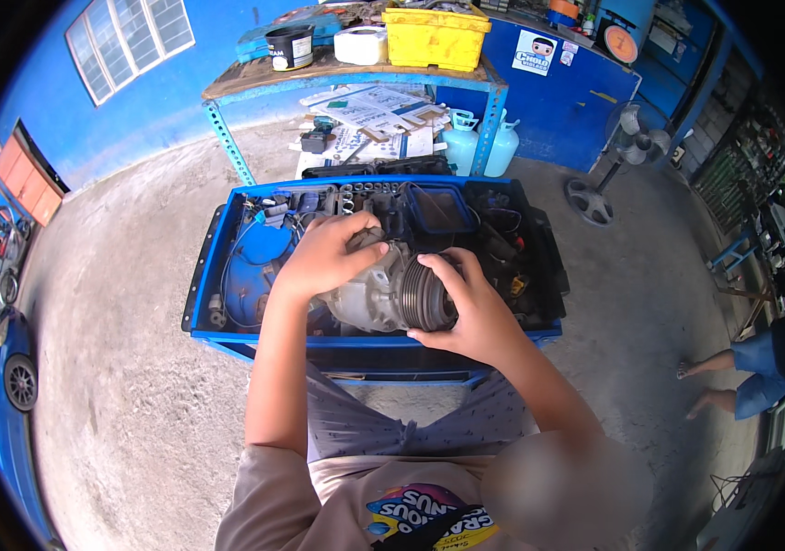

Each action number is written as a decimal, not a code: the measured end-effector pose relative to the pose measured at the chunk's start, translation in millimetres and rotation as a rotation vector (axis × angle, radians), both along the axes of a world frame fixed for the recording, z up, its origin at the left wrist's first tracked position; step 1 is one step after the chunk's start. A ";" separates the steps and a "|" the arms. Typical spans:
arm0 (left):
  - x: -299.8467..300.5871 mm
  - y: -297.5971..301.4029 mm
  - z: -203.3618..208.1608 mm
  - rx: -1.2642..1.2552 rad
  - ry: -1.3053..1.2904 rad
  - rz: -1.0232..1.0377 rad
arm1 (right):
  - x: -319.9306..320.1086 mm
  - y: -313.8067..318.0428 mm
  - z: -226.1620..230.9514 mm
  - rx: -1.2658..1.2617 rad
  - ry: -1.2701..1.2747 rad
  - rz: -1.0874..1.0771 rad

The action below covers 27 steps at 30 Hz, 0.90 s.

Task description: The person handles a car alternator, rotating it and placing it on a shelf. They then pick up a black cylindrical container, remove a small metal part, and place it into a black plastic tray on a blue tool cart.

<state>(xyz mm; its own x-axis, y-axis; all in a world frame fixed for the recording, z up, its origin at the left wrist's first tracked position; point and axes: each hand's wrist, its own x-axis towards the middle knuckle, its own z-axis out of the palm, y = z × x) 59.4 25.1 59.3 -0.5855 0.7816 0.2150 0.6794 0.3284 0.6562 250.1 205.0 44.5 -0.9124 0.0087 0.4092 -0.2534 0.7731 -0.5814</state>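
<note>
A grey metal car air-conditioning compressor (362,303) with a dark grooved pulley (418,296) lies on its side at the near edge of a blue tool tray. My left hand (333,253) rests over the top of its body, fingers bent around the far side; their tips are partly hidden. Around the pulley end curls my right hand (477,308), with the thumb low on the near side and the fingers over the top. Under and around the compressor, the blue tray (250,342) holds sockets (369,187), cables and loose parts.
Behind the tray stands a workbench (346,81) with a yellow crate (436,37) and a black tub (289,48). Light-blue gas cylinders (502,147) sit below it. A pedestal fan (631,147) is at the right, a person's legs (732,381) farther right, and a blue car (6,386) at far left.
</note>
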 end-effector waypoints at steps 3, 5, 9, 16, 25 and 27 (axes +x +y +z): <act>-8.8 0.7 1.4 -0.018 -0.177 -0.066 | -0.9 -1.3 0.0 0.004 0.023 -0.007; -11.8 1.3 1.1 -0.021 -0.221 -0.090 | -1.0 -2.2 -0.1 -0.001 0.017 -0.014; -8.3 0.5 -2.8 0.092 -0.236 -0.072 | -0.7 -3.4 0.2 0.000 0.015 -0.019; -12.9 -4.6 -3.8 0.055 -0.233 -0.101 | -0.5 -4.2 -1.3 0.005 0.025 -0.021; -19.3 -5.5 -9.9 0.096 -0.304 -0.155 | -1.4 -5.6 -1.1 0.025 0.042 -0.015; -21.4 -5.5 -8.9 0.080 -0.309 -0.157 | -1.4 -5.7 -1.0 0.020 0.036 -0.019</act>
<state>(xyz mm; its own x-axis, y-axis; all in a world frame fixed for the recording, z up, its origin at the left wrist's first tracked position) 37.9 19.6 50.4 -0.5069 0.8549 0.1108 0.4828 0.1751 0.8580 248.7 199.3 43.6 -0.8968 0.0171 0.4421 -0.2594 0.7892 -0.5566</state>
